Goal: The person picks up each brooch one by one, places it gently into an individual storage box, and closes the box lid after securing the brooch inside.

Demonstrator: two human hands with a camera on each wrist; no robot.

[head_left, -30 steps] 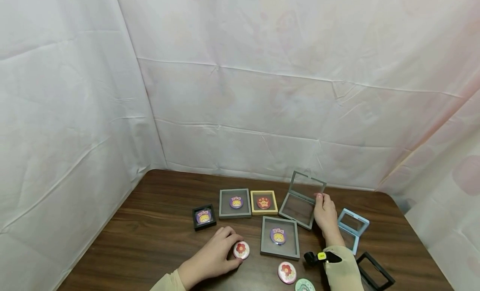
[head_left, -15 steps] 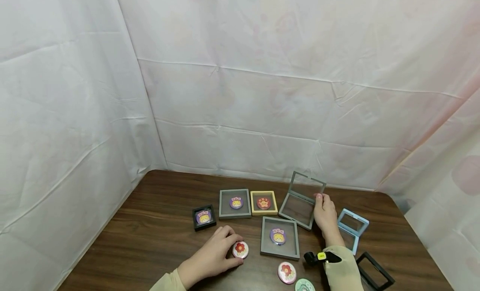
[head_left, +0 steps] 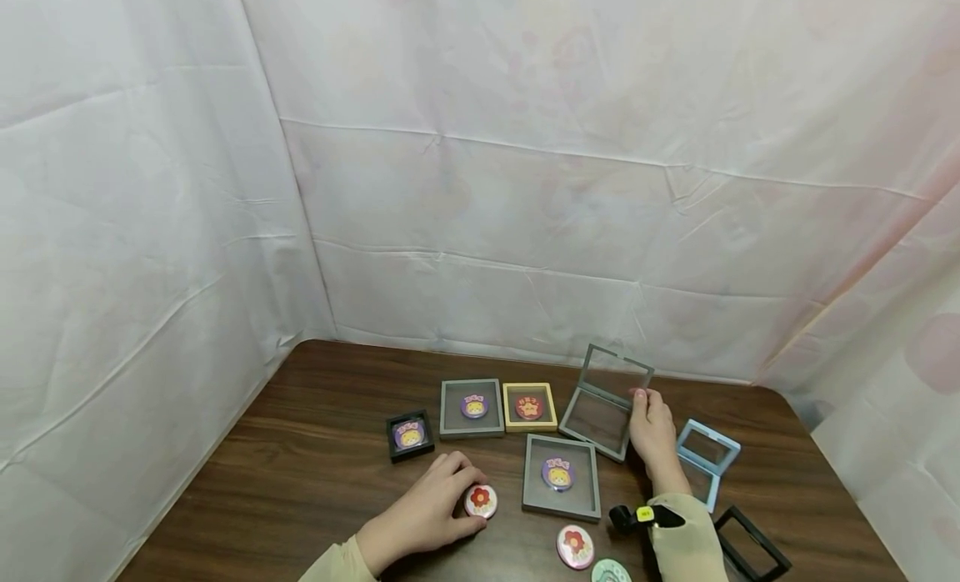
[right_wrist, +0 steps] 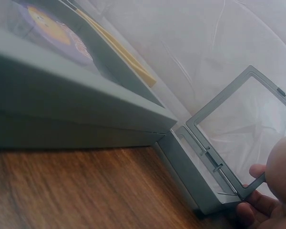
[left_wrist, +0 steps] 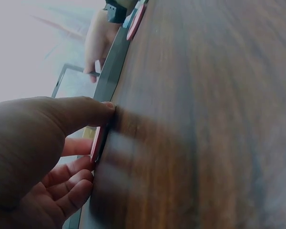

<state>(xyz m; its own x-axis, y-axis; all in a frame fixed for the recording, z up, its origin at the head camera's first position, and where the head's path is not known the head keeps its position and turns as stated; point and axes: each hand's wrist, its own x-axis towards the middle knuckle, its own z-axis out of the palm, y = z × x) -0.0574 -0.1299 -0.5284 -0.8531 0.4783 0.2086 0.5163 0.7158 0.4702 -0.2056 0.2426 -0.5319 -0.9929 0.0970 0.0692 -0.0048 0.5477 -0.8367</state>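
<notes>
flower badge (head_left: pixel 481 500) on table (head_left: pixel 300 449) is pinched by curled left hand (head_left: pixel 437 509); at two o'clock, near back edge (head_left: pixel 375 351), lid-up case (head_left: pixel 604 397) is gripped by right hand (head_left: pixel 652 432); purple badge (head_left: pixel 409 434) is held in black box (head_left: pixel 413 454) at ten.

No legible txt; lettering on badges (head_left: pixel 558 475), yellow tag (head_left: pixel 645 514) too sm.

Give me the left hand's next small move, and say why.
Probably lift the red-flower badge off the table toward the open gray frame. The left hand pinches that badge by its edges, and the right hand holds the frame, which has its lid raised and shows no badge inside.
</notes>
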